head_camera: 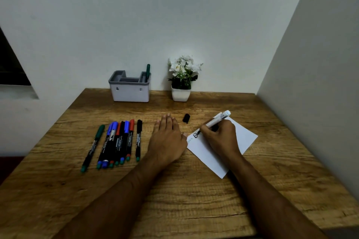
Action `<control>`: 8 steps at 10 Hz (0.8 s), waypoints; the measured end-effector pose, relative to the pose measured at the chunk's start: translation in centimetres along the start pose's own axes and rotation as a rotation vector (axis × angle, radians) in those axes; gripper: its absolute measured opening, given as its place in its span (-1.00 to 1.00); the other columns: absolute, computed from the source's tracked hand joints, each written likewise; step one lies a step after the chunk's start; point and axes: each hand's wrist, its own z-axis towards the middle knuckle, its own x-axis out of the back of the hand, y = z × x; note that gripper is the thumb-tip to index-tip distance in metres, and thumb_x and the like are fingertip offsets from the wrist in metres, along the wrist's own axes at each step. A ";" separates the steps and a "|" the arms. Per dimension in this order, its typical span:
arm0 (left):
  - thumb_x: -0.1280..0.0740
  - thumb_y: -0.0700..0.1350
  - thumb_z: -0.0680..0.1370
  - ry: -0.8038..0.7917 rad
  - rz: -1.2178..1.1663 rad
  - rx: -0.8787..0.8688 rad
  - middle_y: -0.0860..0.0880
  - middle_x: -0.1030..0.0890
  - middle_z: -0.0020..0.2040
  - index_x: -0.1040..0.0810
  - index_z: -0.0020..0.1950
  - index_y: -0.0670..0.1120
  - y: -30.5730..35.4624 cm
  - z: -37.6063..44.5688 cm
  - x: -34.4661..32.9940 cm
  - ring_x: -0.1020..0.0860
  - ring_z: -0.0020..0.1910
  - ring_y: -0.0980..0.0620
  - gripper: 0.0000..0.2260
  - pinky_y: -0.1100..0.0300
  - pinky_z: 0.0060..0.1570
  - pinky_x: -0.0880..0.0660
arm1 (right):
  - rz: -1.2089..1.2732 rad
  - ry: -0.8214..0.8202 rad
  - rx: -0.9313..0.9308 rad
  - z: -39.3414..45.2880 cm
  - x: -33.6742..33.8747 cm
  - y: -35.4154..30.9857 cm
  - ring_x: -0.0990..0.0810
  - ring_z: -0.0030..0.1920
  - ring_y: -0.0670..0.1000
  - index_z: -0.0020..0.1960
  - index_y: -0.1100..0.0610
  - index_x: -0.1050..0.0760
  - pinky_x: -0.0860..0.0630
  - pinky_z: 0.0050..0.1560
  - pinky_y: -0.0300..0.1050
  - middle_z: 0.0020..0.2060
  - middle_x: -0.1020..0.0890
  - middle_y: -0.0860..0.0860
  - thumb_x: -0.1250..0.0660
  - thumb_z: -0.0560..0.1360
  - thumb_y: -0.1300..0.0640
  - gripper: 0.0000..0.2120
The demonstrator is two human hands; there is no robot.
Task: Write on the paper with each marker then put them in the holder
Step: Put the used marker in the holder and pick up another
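My right hand (221,137) grips a white-barrelled marker (220,117) with its black tip on the upper left corner of the white paper (246,137), where black and faint green marks show. A loose black cap (186,118) lies beyond the paper. My left hand (168,138) rests flat on the table, its thumb touching the paper's left corner. Several capped markers (118,141) in green, blue, red and black lie in a row to the left. The grey-and-white holder (129,93) stands at the back with one green marker (148,71) upright in its right slot.
A white pot of white flowers (181,81) stands right of the holder against the back wall. A side wall (310,83) closes the wooden table (194,200) on the right. The table's left edge drops off beyond the markers.
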 end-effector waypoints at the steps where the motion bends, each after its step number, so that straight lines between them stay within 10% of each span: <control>1: 0.08 0.16 0.66 0.000 -0.001 -0.001 -0.18 0.11 0.61 0.12 0.60 -0.21 0.0 0.1 0.0 0.15 0.60 -0.09 -0.36 -0.04 0.56 0.15 | 0.009 0.024 -0.013 0.0 0.1 0.1 -0.68 -0.31 -0.03 -0.24 0.20 -0.64 -0.54 -0.32 -0.09 -0.35 -0.69 0.01 -0.45 0.47 0.13 -0.84; 4: 0.09 0.16 0.66 0.002 0.006 0.003 -0.19 0.11 0.61 0.13 0.60 -0.22 0.0 0.1 -0.1 0.16 0.60 -0.10 -0.36 -0.05 0.56 0.15 | 0.016 0.033 -0.033 -0.1 0.2 -0.2 -0.62 -0.37 -0.15 -0.22 0.20 -0.63 -0.41 -0.40 -0.37 -0.36 -0.66 -0.06 -0.42 0.51 0.18 -0.85; 8: 0.08 0.16 0.66 -0.006 -0.017 0.009 -0.17 0.11 0.62 0.13 0.60 -0.21 0.0 0.1 -0.1 0.15 0.60 -0.09 -0.36 -0.04 0.56 0.16 | 0.076 0.053 -0.057 0.0 0.3 0.0 -0.63 -0.38 -0.08 -0.30 0.20 -0.58 -0.43 -0.35 -0.21 -0.39 -0.67 0.03 -0.43 0.48 0.17 -0.80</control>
